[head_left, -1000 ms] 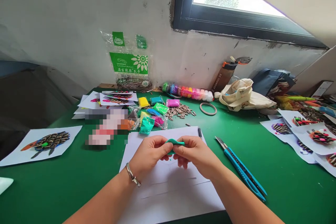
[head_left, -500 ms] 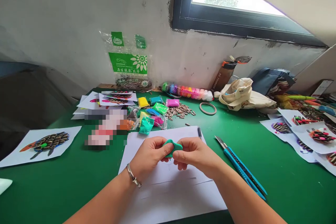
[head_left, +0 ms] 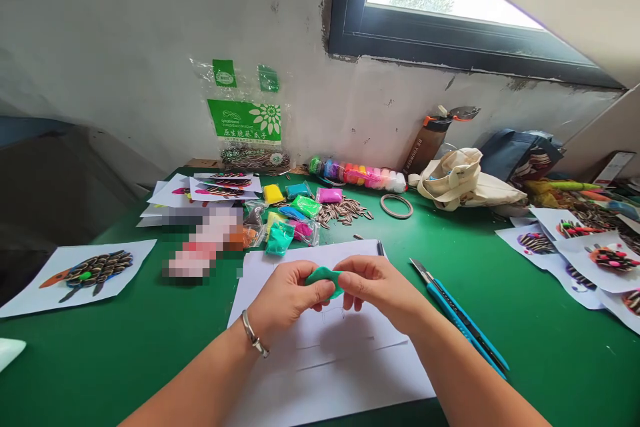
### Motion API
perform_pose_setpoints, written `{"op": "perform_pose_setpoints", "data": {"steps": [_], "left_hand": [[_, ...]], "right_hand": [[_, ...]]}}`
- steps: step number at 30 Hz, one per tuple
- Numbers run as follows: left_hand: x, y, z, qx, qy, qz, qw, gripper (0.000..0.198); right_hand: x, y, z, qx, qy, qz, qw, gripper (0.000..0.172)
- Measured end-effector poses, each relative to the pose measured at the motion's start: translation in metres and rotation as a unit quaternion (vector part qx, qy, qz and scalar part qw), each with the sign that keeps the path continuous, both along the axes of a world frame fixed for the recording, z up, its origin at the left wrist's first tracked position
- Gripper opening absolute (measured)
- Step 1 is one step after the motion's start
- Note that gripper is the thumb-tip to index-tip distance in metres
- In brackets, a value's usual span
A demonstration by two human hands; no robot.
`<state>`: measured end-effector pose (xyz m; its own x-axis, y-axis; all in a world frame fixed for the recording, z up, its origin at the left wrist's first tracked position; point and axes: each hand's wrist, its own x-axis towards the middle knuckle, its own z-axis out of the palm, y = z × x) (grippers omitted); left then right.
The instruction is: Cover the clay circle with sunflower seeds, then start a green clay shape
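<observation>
1. Teal clay (head_left: 325, 278) is a small flattened lump held above the white sheet (head_left: 325, 360), near the middle of the bench's near edge.
2. In the head view, the left hand (head_left: 287, 297) pinches the clay's left side, thumb and fingers closed on it; a silver bracelet (head_left: 253, 337) sits on that wrist.
3. The right hand (head_left: 380, 290) grips the teal clay from the right, fingertips clamped on it, and the two hands meet over the lump.
4. The sheet lies flat on the green bench (head_left: 125, 347), with faint pencil lines under the hands.
5. A blue utility knife (head_left: 460, 323) lies just beside the sheet's right edge, and a pen (head_left: 380, 247) rests at its far right corner.
6. Coloured clay packets (head_left: 285, 217) and a pile of sunflower seeds (head_left: 345, 211) sit beyond the sheet, toward the far edge.
7. A seed picture (head_left: 85, 270) on paper lies near the bench's left edge, well apart from the hands.
</observation>
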<state>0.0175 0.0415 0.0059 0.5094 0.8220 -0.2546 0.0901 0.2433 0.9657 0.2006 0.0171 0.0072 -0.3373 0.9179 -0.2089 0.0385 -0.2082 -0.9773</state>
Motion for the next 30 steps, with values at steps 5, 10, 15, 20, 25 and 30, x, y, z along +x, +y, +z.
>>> {"op": "perform_pose_setpoints", "data": {"steps": [5, 10, 15, 20, 25, 30], "left_hand": [[0.0018, -0.0030, 0.0033, 0.007, 0.008, -0.020, 1.000, 0.032], [0.0013, -0.0011, -0.0025, -0.002, -0.044, -0.026, 0.999, 0.048], [0.0012, 0.0014, -0.0027, 0.002, -0.036, -0.013, 0.999, 0.041], [0.0014, 0.0003, 0.0006, -0.004, -0.024, 0.006, 1.000, 0.035], [-0.0006, 0.0030, -0.0022, -0.016, -0.018, -0.001, 1.000, 0.044], [-0.0001, 0.0034, -0.0010, 0.007, 0.014, 0.007, 1.000, 0.040]], "right_hand": [[-0.0033, -0.0005, -0.0006, 0.026, 0.009, -0.019, 0.999, 0.034], [-0.0024, 0.0012, -0.0017, 0.023, 0.020, -0.037, 0.999, 0.039], [0.0025, 0.0025, -0.0010, -0.002, 0.046, -0.013, 0.999, 0.046], [0.0006, 0.0024, -0.0018, -0.016, 0.062, -0.009, 0.998, 0.038], [-0.0030, 0.0028, -0.0048, -0.038, 0.080, -0.013, 0.996, 0.031], [-0.0029, 0.0011, -0.0030, -0.051, 0.067, -0.017, 0.996, 0.030]]}}
